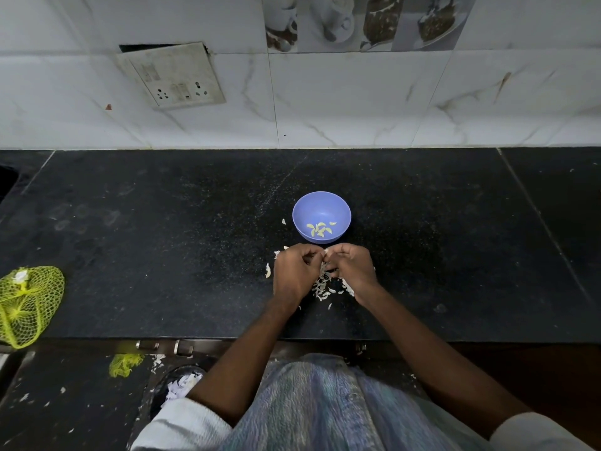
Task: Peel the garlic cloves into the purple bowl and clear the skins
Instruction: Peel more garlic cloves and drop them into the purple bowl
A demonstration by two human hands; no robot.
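While both hands meet just in front of the purple bowl [321, 216], the left hand [294, 275] and right hand [353, 270] curl round what is probably a garlic clove [325, 252], mostly hidden. Peeled cloves [320, 228] lie in the bowl. Skins [323, 286] piled before it could scatter or drop in if flicked. No readable writing shows

A black speckled stone worktop [162, 222] fills the middle of the frame; above it runs a white marble-veined tiled wall [357, 102], with a grubby switch-and-socket plate [172, 76] at upper left and coffee-cup picture tiles [357, 21] along the top
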